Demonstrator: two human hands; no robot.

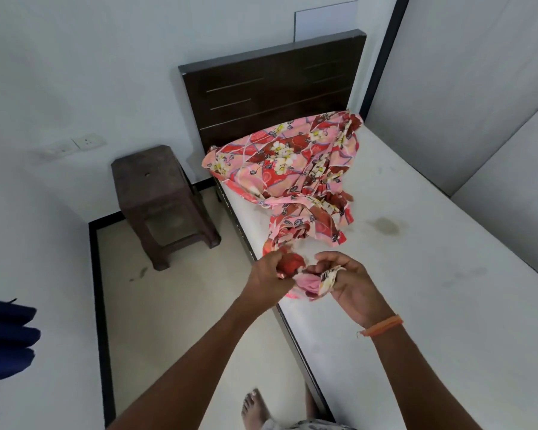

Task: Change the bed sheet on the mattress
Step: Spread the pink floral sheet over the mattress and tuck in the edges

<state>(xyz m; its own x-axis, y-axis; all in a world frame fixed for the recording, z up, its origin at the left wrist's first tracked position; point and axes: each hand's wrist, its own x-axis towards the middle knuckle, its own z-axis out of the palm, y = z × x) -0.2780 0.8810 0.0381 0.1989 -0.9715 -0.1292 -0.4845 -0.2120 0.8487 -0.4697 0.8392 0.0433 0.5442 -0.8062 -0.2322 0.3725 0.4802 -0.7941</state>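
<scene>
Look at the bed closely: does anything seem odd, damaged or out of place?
Yes. The bare white mattress carries a dark stain near its middle, and the floral bed sheet lies bunched near the headboard, not spread flat.

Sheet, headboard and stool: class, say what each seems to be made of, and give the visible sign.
Sheet: thin woven cloth, probably cotton; it bunches into soft folds and carries a matt floral print.
Headboard: dark wood or laminate board, faint grain, slight sheen.
Stool: likely moulded plastic, brown, dull and scuffed, with a one-piece shape.

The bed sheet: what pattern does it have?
Pink and red floral bed sheet, head view.
</scene>
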